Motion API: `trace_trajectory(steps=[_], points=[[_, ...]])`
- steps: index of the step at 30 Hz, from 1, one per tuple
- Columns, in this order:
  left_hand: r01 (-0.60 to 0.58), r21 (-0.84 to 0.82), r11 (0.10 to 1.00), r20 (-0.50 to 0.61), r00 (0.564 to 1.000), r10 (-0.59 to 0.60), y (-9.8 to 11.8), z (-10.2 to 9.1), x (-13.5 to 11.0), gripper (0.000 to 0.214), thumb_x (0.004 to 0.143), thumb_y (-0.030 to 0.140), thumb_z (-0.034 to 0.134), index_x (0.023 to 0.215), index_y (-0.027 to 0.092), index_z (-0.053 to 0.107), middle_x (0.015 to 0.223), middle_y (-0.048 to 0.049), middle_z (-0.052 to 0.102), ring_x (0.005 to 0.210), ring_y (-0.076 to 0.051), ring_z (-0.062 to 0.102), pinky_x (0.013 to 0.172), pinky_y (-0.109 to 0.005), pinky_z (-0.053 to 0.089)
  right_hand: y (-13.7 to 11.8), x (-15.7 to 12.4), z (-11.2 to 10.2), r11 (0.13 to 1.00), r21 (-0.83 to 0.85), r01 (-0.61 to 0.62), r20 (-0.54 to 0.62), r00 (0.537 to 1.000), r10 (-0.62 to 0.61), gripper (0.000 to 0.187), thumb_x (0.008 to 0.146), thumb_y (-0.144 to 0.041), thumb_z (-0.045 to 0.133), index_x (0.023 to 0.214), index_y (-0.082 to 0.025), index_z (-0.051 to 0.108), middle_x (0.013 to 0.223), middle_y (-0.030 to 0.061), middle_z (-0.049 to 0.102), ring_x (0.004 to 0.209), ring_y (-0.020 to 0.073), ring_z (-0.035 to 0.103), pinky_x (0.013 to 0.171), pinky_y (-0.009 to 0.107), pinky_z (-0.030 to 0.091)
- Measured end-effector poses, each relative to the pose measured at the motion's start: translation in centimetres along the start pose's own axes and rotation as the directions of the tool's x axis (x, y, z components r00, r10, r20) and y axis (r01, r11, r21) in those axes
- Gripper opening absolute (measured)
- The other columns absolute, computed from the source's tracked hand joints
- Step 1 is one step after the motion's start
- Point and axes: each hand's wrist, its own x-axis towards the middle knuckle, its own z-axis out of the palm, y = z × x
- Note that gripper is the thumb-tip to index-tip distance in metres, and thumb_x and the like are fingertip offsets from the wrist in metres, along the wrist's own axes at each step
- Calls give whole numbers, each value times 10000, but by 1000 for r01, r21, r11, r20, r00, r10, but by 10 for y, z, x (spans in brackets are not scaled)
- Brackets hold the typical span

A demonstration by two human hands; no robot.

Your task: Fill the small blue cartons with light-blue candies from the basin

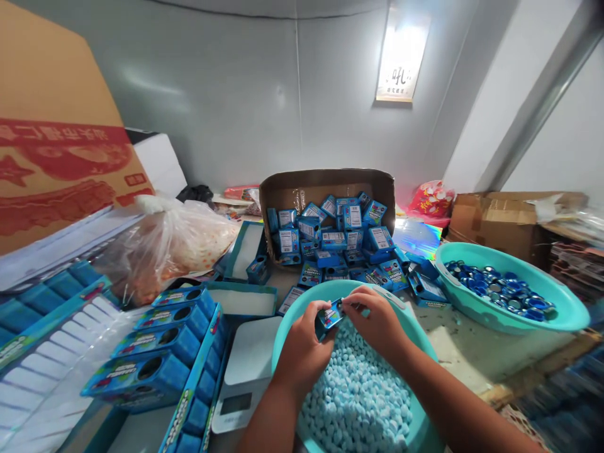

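Observation:
My left hand (pixel 309 343) is closed around a small blue printed box (pixel 331 314), held tilted over a turquoise basin (pixel 293 306). At the box's right end, the fingers of my right hand (pixel 375 318) are pinched together and touch it. Whether those fingers also hold something small is hidden. Below both hands, the basin is heaped with pale blue candies (pixel 356 390). Just behind it, many similar blue boxes (pixel 333 239) spill from a cardboard carton (pixel 325 179) lying on its side.
To the right, another turquoise basin (pixel 512 327) holds shiny blue metallic lids (pixel 500 292). A white scale (pixel 252 352) sits left of the candies, beside display trays (pixel 189 402) of blue boxes. Further left are a tied plastic bag (pixel 174 239) and a large carton (pixel 56 126).

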Motion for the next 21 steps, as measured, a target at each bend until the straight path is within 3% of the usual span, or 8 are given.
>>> trace_trajectory(steps=[5,9,12,17,21], points=[[-54,31,998,81,995,52,4,-1,-1,348,813,160,634,1130,290,571,1172,9,679,1099,-186,631,955,-310,477,-1,1,-1,998,-55,-17,-42,999,15,129,760,-164,745,789,-288,770,730,13,655,654,178,566,678,316,478],[-16,28,999,65,998,14,5,0,-1,386,819,187,640,1182,291,558,1141,-3,683,1045,-190,648,919,-324,494,-4,0,0,993,-114,-6,28,1000,9,74,812,-226,713,766,-268,753,733,14,676,675,181,598,676,316,476],[-6,-5,1000,24,1000,6,3,0,-1,379,822,214,650,1184,286,565,1159,-10,676,1070,-197,642,944,-341,491,-1,-1,1,997,-52,48,33,998,-46,117,874,-258,622,845,-239,733,831,35,684,753,183,627,705,315,510],[-62,-40,997,-10,998,62,0,-1,-1,384,811,205,656,1178,286,579,1175,-8,671,1094,-199,634,969,-356,488,7,0,-1,991,-44,128,-10,992,-128,168,841,-254,603,963,-203,707,1030,82,622,940,204,627,761,327,557],[-64,-189,980,-36,998,58,-2,4,-1,352,753,187,705,1092,260,642,1106,-19,706,1023,-200,675,919,-332,527,7,1,-3,999,37,-36,36,999,35,268,827,-355,645,1041,-197,679,1075,91,641,947,224,638,760,348,548]])
